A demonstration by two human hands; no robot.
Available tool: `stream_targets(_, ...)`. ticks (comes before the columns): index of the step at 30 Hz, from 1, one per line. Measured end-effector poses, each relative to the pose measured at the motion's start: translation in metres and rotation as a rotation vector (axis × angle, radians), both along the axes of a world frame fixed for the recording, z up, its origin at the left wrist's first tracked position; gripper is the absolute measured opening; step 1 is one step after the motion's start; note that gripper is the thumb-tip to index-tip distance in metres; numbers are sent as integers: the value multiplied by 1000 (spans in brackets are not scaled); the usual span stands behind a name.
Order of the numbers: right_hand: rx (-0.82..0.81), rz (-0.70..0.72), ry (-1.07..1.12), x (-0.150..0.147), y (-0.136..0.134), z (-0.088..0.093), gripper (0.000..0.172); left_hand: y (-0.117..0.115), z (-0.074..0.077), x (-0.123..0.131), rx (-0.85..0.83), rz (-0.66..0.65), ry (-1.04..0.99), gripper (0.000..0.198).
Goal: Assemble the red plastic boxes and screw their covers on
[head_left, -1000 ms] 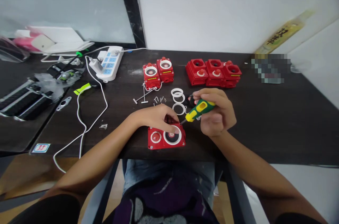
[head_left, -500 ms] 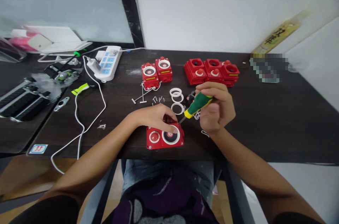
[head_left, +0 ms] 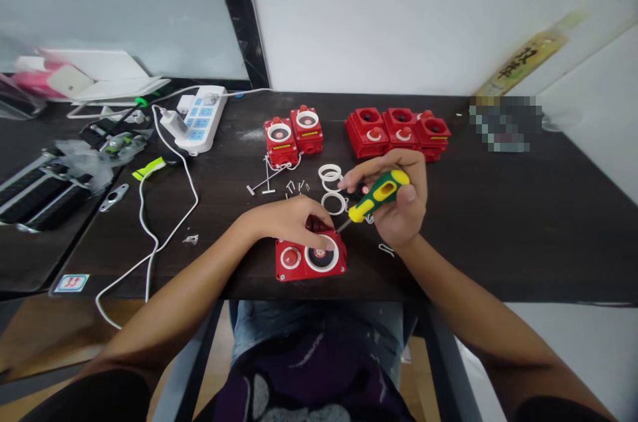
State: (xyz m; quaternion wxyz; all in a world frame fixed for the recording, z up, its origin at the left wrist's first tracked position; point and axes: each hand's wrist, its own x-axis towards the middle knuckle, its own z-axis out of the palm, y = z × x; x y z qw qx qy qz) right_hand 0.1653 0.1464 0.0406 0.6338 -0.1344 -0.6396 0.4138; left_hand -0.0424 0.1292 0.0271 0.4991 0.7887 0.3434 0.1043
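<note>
A left hand (head_left: 294, 222) lies over the top edge of a flat red plastic box (head_left: 304, 272), which sits at the near edge of a dark tabletop (head_left: 448, 242); whether the fingers grip cannot be told. The right hand (head_left: 399, 193) is clamped around a green-and-yellow screwdriver (head_left: 379, 195), its shaft tip at the box's upper edge, beside the left fingers; the hands are just apart. A white ring (head_left: 335, 261) sits in the box's round opening. Done: two red housings (head_left: 280, 149) at the back carry white rings. Left: three red housings (head_left: 399, 144) show dark openings, while loose white rings (head_left: 323, 195) and small metal screws (head_left: 294, 188) lie out. Yellow labels on the two housings and a small table sticker (head_left: 68, 283) are illegible.
</note>
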Motion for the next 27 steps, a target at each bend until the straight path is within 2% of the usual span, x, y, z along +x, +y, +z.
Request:
stream_targets(5, 11, -153, -189, 6, 4, -1, 35, 0, 1, 0, -20, 20, -11, 40)
stream_targets(8, -46, -121, -163, 4, 4, -1, 58, -1, 2, 1, -30, 19, -14, 38)
stream_targets(9, -60, -111, -144, 3, 2, -1, 59, -1, 2, 1, -30, 18, -14, 38)
stream_targets(14, -82, -59, -80, 1, -5, 1, 30, -1, 2, 0, -15, 4, 1, 40)
stream_targets(20, -60, 100, -70, 6, -6, 3, 34, -1, 3, 1, -9, 11, -4, 40)
stream_targets(24, 46, -13, -175, 6, -7, 8, 39, -1, 4, 1, -38, 10, -26, 36)
stream_targets(27, 8, -54, -202, 6, -11, 10, 49, 0, 5, 1, -44, 6, -33, 37)
